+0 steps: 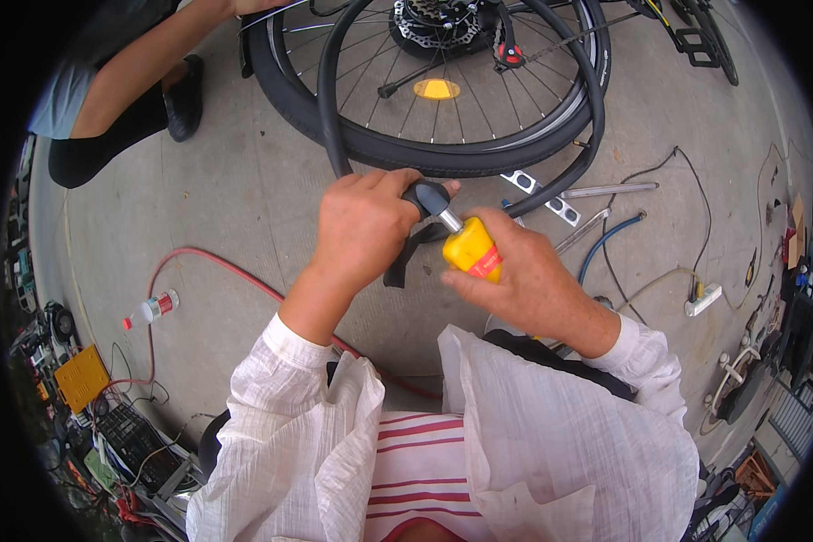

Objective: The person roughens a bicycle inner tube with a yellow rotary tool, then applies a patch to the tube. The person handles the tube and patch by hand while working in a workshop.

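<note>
My left hand grips a section of black bicycle inner tube. The tube loops in front of the spoked rear wheel, and its brass valve shows at the right. In my right hand is a yellow-bodied hand tool with a red band that bears writing. Its short metal neck meets a dark grey, pointed piece at the tube, beside my left fingers. Whether that piece belongs to the tool or the tube is unclear. A black rubber strip hangs beneath my hands.
Another person's forearm reaches toward the wheel from the upper left. On the concrete floor lie metal tyre levers, a perforated metal strip, a blue hose, a white power strip, a red hose and a plastic bottle.
</note>
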`<state>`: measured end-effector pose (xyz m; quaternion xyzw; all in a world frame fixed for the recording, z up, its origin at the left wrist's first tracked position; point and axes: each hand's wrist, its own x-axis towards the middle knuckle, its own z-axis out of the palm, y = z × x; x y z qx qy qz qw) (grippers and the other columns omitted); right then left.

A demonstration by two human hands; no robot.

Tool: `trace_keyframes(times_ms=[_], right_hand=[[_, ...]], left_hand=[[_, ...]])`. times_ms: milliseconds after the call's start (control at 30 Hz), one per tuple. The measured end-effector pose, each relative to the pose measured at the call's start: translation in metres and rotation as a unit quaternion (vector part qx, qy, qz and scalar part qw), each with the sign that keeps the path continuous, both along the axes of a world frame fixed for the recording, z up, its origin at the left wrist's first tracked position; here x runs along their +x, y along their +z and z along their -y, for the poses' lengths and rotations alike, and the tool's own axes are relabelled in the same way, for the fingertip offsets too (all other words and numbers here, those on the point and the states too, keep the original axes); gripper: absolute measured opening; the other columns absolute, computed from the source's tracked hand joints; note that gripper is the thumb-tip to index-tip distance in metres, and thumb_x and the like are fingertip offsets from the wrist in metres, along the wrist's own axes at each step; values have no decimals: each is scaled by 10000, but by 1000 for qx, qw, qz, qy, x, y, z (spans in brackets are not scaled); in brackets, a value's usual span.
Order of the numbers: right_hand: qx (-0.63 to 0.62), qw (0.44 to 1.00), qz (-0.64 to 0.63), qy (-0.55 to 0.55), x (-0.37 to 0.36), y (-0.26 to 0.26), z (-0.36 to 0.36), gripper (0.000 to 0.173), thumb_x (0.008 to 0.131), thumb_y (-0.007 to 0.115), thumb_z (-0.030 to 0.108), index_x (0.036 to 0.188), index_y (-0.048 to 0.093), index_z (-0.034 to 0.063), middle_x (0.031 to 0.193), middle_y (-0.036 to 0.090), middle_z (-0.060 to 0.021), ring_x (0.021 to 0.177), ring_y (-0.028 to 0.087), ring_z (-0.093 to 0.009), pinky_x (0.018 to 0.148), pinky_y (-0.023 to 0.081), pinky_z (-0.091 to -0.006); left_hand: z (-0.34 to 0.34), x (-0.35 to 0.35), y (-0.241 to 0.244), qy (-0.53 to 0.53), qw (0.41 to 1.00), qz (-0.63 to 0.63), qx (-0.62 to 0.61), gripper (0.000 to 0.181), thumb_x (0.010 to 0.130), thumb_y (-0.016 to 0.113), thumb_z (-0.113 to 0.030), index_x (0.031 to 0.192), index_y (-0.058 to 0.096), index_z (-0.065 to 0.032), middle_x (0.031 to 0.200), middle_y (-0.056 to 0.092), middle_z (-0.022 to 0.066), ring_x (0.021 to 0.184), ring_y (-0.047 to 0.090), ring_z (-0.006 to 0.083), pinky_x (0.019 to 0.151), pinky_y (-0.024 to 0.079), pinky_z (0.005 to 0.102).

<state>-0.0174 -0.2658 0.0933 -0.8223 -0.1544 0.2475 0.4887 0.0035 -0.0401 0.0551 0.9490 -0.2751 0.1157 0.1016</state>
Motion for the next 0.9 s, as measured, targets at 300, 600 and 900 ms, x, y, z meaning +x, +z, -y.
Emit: trace_keyframes(times_ms=[300, 600, 900], right_hand=[[-1, 1000, 14, 2, -2, -1, 1, 517, 860, 823, 304, 1089, 502, -31, 905, 656, -273, 842, 676, -459, 719, 525, -481], [-10, 1000, 20, -20, -2, -2, 3, 519, 868, 824, 297, 1132, 523, -33, 924, 656, -242, 815, 675, -378, 717, 524, -427], [-11, 1000, 8, -19, -1, 2, 3, 522, 856, 831, 305, 1089, 520, -42, 893, 663, -259, 814, 676, -425, 707, 525, -458]], left_hand=[[0, -2, -1, -2, 1000, -12, 4, 180, 708, 705, -95, 865, 787, -129, 1040, 745, 9, 839, 704, 196, 688, 528, 346], [2, -2, 4, 10, 1000, 3, 7, 464, 685, 737, -30, 1079, 821, -261, 1024, 770, 20, 797, 730, 212, 682, 565, 342], [7, -4, 9, 10, 1000, -17, -13, 379, 633, 757, -15, 966, 821, -184, 1015, 773, 19, 798, 734, 221, 676, 565, 336]])
